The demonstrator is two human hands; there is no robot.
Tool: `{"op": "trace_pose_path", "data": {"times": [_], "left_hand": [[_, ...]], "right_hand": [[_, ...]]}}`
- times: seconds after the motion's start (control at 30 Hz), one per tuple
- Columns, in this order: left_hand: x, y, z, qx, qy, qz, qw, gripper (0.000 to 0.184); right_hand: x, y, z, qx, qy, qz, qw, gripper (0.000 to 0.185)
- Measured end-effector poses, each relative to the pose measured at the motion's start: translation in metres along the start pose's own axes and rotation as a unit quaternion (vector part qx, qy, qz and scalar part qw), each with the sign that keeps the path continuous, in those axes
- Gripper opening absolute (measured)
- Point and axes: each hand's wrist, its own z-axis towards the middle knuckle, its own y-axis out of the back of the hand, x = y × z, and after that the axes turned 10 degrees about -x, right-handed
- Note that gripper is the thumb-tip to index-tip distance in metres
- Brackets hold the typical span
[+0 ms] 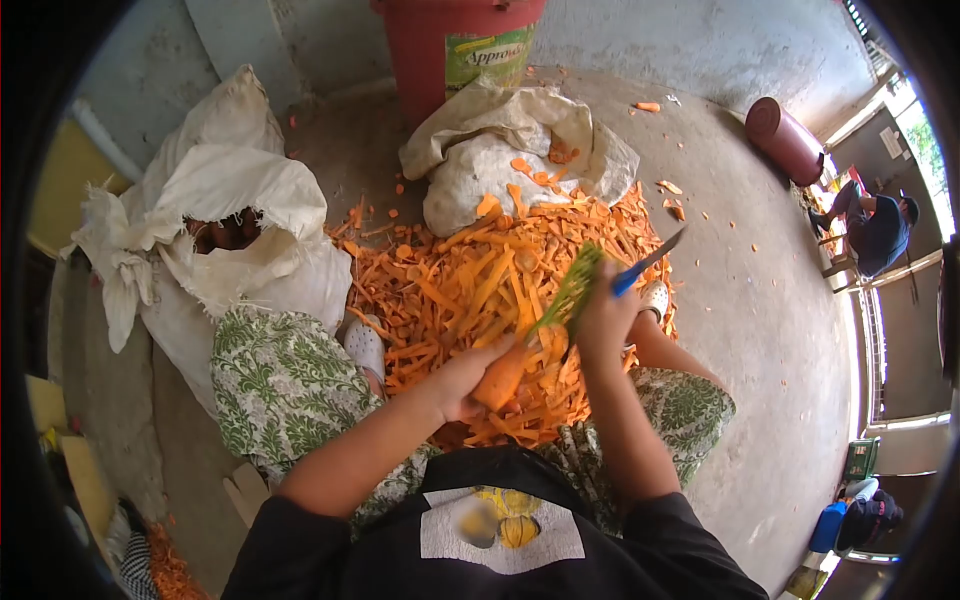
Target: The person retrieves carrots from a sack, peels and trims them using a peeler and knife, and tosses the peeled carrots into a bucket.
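Note:
My left hand [467,380] is closed around a thick orange carrot [502,378], held low over a heap of carrot peelings [480,275] between my legs. My right hand [603,318] is closed on a knife with a blue handle [627,279], its blade pointing up and to the right, away from the carrot. A long yellow-green object [572,292], smeared by motion, slants from the right hand toward the carrot's far end; its kind is unclear. The right fingers are partly hidden behind the hand.
A white sack with a torn opening [240,190] stands at left. Beyond the heap lies a crumpled sack [520,135], with a red bin [420,50] behind. A dark red drum [780,140] lies at right. Two people [880,235] are at the far right.

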Motion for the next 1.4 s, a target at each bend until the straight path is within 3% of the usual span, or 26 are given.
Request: {"op": "trace_pose_path", "data": {"times": [0.07,0.17,0.23,0.3,0.4,0.47,0.53,0.6,0.7,0.77,0.83,0.9,0.93,1.0,1.03,1.1,1.13,1.17,1.2,1.27,1.4], "left_hand": [[-0.004,0.003,0.005,0.004,0.000,-0.094,0.996,0.046],[-0.003,0.001,0.001,0.041,-0.042,-0.084,0.995,0.043],[-0.002,0.001,-0.002,0.068,-0.060,-0.072,0.993,0.042],[-0.006,-0.004,-0.008,0.032,-0.019,0.036,0.999,0.040],[0.005,-0.008,-0.010,0.013,0.008,-0.001,1.000,0.039],[0.005,0.007,0.001,0.061,0.048,-0.017,0.997,0.040],[0.000,0.007,0.006,0.003,0.002,-0.087,0.996,0.039],[-0.003,0.004,0.005,0.011,0.008,-0.122,0.992,0.038],[-0.002,0.005,0.001,0.012,-0.017,-0.105,0.994,0.037],[0.006,0.017,0.013,0.095,0.015,-0.093,0.991,0.037],[0.004,0.007,0.000,0.076,0.015,-0.040,0.996,0.038],[-0.004,-0.006,-0.019,0.034,-0.013,0.092,0.995,0.044],[-0.007,-0.004,-0.018,0.035,-0.014,0.095,0.995,0.044],[-0.011,0.002,-0.017,-0.025,-0.128,0.155,0.979,0.048],[-0.012,0.013,-0.010,-0.032,-0.156,0.131,0.979,0.041],[-0.021,0.017,-0.011,-0.056,-0.211,0.190,0.957,0.039],[-0.024,0.020,-0.012,-0.080,-0.263,0.250,0.928,0.040],[-0.024,0.026,-0.006,-0.108,-0.305,0.308,0.894,0.045],[-0.024,0.030,-0.004,-0.108,-0.305,0.309,0.894,0.045],[-0.027,0.030,-0.005,-0.148,-0.371,0.368,0.840,0.038],[-0.028,0.026,-0.011,-0.152,-0.398,0.400,0.812,0.033]], "right_hand": [[-0.008,-0.009,-0.038,0.039,0.132,-0.041,0.990,0.026],[-0.004,-0.016,-0.052,0.045,0.175,-0.104,0.978,0.022],[-0.019,-0.018,-0.031,0.017,0.139,-0.090,0.986,0.025],[-0.020,-0.017,0.004,-0.057,0.078,-0.059,0.994,0.027],[-0.027,0.000,0.045,-0.145,0.023,-0.047,0.988,0.027],[-0.020,0.002,0.027,-0.128,0.010,-0.016,0.992,0.028],[-0.011,-0.004,-0.011,-0.004,0.040,-0.054,0.998,0.027],[-0.014,-0.011,-0.044,0.042,0.135,-0.066,0.988,0.026],[-0.011,-0.016,-0.052,0.059,0.137,-0.098,0.984,0.024],[-0.031,-0.018,-0.025,0.029,0.100,-0.069,0.992,0.030],[-0.029,-0.011,0.016,-0.078,0.037,-0.096,0.992,0.031],[-0.040,0.006,0.049,-0.122,0.082,-0.110,0.983,0.032],[-0.047,0.018,0.062,-0.096,0.048,-0.130,0.986,0.031],[-0.033,0.033,0.058,0.004,-0.034,-0.123,0.992,0.028],[-0.034,0.035,0.051,0.004,-0.033,-0.124,0.992,0.028],[-0.036,0.032,0.032,0.201,0.023,-0.071,0.977,0.028],[-0.015,0.032,0.018,0.269,-0.031,-0.183,0.945,0.024],[-0.021,0.033,0.011,0.315,0.031,-0.258,0.913,0.021],[-0.027,0.033,0.006,0.356,0.093,-0.330,0.869,0.020],[-0.024,0.026,-0.002,0.384,0.099,-0.340,0.853,0.018],[-0.035,0.021,-0.005,0.440,0.148,-0.335,0.820,0.016]]}}
